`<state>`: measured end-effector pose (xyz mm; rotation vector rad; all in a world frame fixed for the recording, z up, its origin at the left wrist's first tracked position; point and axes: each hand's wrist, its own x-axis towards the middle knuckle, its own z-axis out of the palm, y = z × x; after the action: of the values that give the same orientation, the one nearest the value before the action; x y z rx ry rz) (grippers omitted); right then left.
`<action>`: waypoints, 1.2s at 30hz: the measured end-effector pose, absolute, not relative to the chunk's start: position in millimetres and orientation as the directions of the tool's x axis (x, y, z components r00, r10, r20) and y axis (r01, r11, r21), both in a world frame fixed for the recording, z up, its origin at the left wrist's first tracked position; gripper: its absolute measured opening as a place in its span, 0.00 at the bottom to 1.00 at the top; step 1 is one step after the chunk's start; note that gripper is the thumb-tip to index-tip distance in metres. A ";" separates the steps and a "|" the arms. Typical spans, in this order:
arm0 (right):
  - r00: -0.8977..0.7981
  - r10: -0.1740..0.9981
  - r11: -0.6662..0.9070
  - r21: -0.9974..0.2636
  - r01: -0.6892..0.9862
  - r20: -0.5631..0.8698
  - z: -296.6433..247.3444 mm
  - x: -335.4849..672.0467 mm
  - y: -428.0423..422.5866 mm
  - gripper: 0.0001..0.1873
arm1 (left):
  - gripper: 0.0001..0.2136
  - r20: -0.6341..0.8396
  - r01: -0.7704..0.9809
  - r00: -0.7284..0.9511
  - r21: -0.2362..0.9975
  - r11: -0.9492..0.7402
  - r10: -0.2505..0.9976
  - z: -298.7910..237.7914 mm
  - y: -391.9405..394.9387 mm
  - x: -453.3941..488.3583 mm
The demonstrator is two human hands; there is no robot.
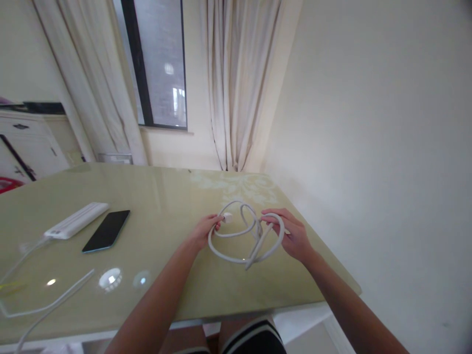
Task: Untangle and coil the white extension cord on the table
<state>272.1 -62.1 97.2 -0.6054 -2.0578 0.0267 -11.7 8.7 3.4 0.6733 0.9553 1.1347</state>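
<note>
A thick white cable [229,259] lies in loose, crossing loops between my hands, above the table. My left hand [205,229] is closed on the cable near one end, where a small white plug [227,217] sticks out past the fingertips. On the other side, my right hand [293,237] pinches the right-hand loop between thumb and fingers. One stretch of cable slants down towards me through the middle of the coil. Whether the loops touch the tabletop, I cannot tell.
The glossy greenish table [162,189] meets a wall [376,147] on the right. To the left lie a white power strip [79,220], a dark phone [106,231] and another white cable [47,309]. Curtains [239,83] and a window [162,64] stand behind.
</note>
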 end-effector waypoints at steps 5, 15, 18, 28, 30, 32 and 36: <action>-0.524 0.355 0.868 -0.065 0.492 0.775 102.8 287.1 -67.4 0.21 | 0.10 -0.296 -0.680 0.259 0.621 0.391 0.920 23.4 5.5 -23.4; -0.690 0.183 0.876 0.203 0.438 0.700 78.6 278.8 -99.1 0.27 | 0.11 -0.379 -0.821 -0.246 0.571 0.016 0.892 16.9 25.0 -58.7; -0.463 0.326 0.839 -0.027 0.543 0.824 67.0 280.0 -98.2 0.26 | 0.13 -0.366 -0.773 -0.495 0.600 -0.207 0.788 17.8 30.7 -86.0; -0.013 0.939 0.299 -0.794 0.530 0.345 51.9 257.9 10.3 0.14 | 0.09 0.695 0.533 -0.693 0.672 -0.514 0.190 23.4 12.6 -86.7; 0.060 0.941 0.284 -0.873 0.397 0.333 53.8 232.4 34.3 0.17 | 0.11 0.846 0.716 -0.524 0.500 -0.488 0.098 25.2 3.8 -81.5; 0.154 0.904 0.352 -0.899 0.260 0.398 54.6 198.8 58.2 0.21 | 0.11 0.939 0.802 -0.341 0.316 -0.507 0.046 26.5 -3.1 -76.4; 0.095 0.946 0.300 -0.949 0.101 0.309 44.1 127.5 99.8 0.23 | 0.13 0.995 0.782 -0.037 0.089 -0.617 0.097 22.6 -5.6 -70.4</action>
<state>127.5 99.8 44.1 -1.0871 -1.3204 0.8588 -70.4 -5.6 22.6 2.4496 1.3178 2.4248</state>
